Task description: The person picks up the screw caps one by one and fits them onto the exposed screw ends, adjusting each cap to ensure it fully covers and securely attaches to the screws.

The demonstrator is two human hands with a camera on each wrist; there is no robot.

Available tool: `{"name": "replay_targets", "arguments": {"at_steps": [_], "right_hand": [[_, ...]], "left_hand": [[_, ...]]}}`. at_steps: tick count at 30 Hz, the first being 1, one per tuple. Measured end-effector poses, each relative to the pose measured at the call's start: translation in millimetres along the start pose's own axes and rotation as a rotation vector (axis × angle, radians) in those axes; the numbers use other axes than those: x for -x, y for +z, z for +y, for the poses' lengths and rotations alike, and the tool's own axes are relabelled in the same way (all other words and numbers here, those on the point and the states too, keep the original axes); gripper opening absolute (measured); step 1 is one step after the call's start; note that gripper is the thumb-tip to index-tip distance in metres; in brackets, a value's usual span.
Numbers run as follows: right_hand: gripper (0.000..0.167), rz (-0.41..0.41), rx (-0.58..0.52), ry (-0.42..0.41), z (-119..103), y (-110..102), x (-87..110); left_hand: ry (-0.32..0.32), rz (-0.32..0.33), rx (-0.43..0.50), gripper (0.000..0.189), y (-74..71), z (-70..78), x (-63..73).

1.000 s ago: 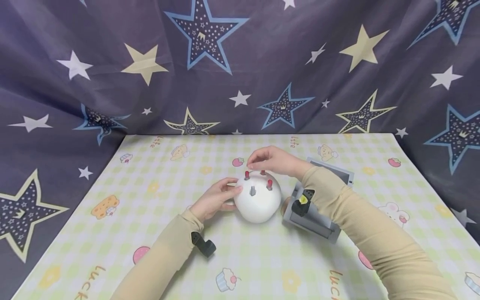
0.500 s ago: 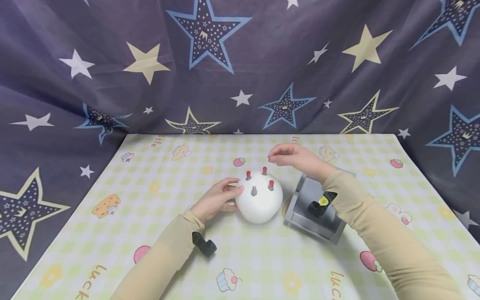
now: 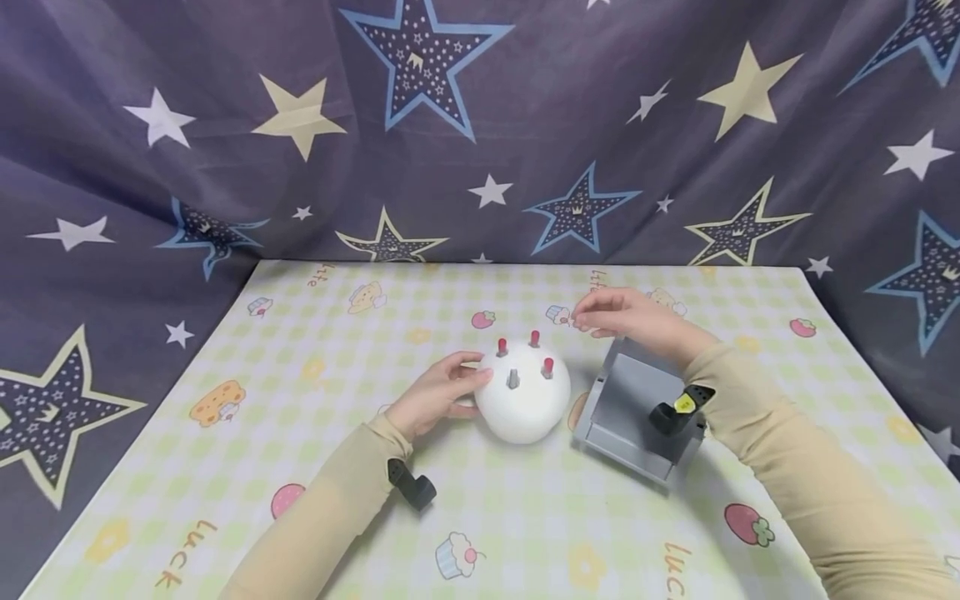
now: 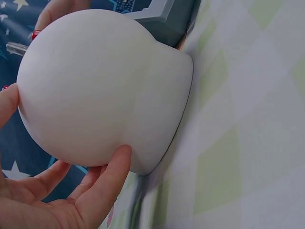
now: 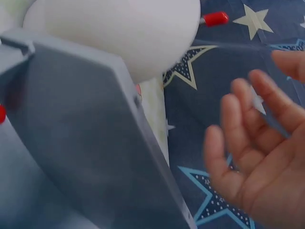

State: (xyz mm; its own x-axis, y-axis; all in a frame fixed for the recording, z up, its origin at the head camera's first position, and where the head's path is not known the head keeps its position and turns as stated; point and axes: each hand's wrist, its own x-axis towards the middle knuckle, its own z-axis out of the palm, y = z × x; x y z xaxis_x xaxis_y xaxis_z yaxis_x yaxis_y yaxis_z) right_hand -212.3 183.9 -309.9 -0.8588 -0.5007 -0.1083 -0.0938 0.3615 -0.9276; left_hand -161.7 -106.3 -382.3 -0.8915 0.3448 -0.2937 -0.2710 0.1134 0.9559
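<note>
A white ball-shaped body with a flat base stands on the table. From its top rise three studs with red caps and one bare threaded metal stud. My left hand holds the ball's left side; the left wrist view shows its fingertips touching the white surface. To the ball's upper right, my right hand is in the air above the back of a grey tray. Its fingers are loosely bent and I see nothing between them in the right wrist view.
The grey tray stands tilted in angle just right of the ball, under my right forearm. Something red shows inside it in the right wrist view. A checked tablecloth covers the table; a star-printed curtain hangs behind.
My right hand has moved right, away from the ball's top to above the tray's back. The left hand stays on the ball. The view has shifted slightly.
</note>
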Motion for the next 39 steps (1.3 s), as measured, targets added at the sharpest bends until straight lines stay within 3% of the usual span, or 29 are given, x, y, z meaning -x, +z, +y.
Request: {"name": "replay_targets", "arguments": {"at_steps": [5,12,20,26,30,39], "right_hand": [[0.024,-0.055,0.041,0.107,0.2,-13.1,5.6],[0.035,-0.112,0.055,0.16,2.9,-26.2,12.4],[0.036,-0.177,0.107,0.24,6.1,-37.3,19.6],[0.028,-0.295,0.164,0.327,9.0,-36.0,20.9],[0.023,-0.324,0.196,0.361,10.8,-32.3,21.3],[0.034,-0.365,0.367,0.42,14.3,-24.4,21.3]], "left_hand": [[-0.003,-0.002,-0.002,0.053,-0.5,-0.2,-0.5],[-0.005,-0.001,-0.001,0.052,-0.2,-0.1,0.9],[-0.009,0.004,-0.002,0.052,1.3,1.6,2.2],[-0.01,0.006,0.009,0.052,1.0,1.4,2.6],[-0.009,0.007,0.011,0.051,1.0,0.8,2.1],[-0.009,0.008,0.01,0.05,1.0,0.5,1.4]]}}
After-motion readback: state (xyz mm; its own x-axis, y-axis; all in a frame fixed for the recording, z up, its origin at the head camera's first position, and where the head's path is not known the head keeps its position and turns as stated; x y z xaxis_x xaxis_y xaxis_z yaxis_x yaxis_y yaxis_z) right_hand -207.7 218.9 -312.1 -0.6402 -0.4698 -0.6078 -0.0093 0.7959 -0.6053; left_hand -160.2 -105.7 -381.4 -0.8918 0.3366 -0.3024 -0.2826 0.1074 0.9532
